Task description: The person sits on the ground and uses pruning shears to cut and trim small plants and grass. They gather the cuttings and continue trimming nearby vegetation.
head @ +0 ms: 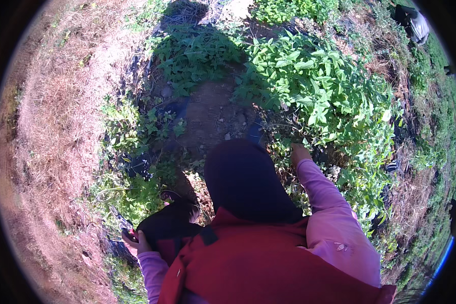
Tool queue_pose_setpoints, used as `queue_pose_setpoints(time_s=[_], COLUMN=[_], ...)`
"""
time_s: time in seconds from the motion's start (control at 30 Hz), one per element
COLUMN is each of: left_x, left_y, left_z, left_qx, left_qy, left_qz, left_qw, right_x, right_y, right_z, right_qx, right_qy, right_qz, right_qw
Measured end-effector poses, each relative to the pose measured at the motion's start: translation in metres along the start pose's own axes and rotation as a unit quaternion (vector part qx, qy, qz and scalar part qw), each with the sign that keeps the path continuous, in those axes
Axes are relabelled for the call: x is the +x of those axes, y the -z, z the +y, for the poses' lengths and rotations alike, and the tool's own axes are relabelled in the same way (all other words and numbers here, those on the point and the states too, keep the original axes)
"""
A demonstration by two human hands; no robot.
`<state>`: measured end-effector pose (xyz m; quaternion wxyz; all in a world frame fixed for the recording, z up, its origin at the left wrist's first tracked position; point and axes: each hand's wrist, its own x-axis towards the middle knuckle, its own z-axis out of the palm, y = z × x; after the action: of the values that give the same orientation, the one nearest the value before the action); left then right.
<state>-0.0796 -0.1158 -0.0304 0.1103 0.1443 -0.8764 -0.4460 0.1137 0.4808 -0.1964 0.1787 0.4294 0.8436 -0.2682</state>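
My left hand (138,243), at the lower left beside a dark-clothed leg, is closed around the red handles of pruning shears (121,222), whose metal blades point up and left over grass. My right hand (300,152) reaches down into low foliage at the foot of a large leafy green plant (319,83). Its fingertips touch or almost touch the stems and are partly hidden, so any hold on them cannot be told. Between the hands are my dark-covered knee (247,178) and a red apron (243,262) over pink sleeves.
Bare soil (212,114) with small stones lies before the knee. A shaded leafy plant (197,57) grows beyond it. Dry straw-like grass (64,133) spreads along the left. Pieces of dark plastic sheet (138,165) show among weeds. A black and pale object (414,24) is at the top right.
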Motion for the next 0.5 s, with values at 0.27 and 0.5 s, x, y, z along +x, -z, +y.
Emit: queue_pose_setpoints(time_s=[0.27, 0.5], left_x=[0.006, 0.014], left_y=[0.002, 0.006], left_z=[0.02, -0.02], left_qx=[0.224, 0.129], left_qy=[-0.004, -0.036], left_qz=[-0.041, -0.024], left_qw=[0.974, 0.991], right_x=[-0.012, 0.04], right_y=[-0.032, 0.038], right_z=[-0.011, -0.03], right_qx=[-0.058, 0.138], right_qy=[0.032, -0.105], right_qz=[-0.201, 0.1], right_qw=[0.977, 0.98])
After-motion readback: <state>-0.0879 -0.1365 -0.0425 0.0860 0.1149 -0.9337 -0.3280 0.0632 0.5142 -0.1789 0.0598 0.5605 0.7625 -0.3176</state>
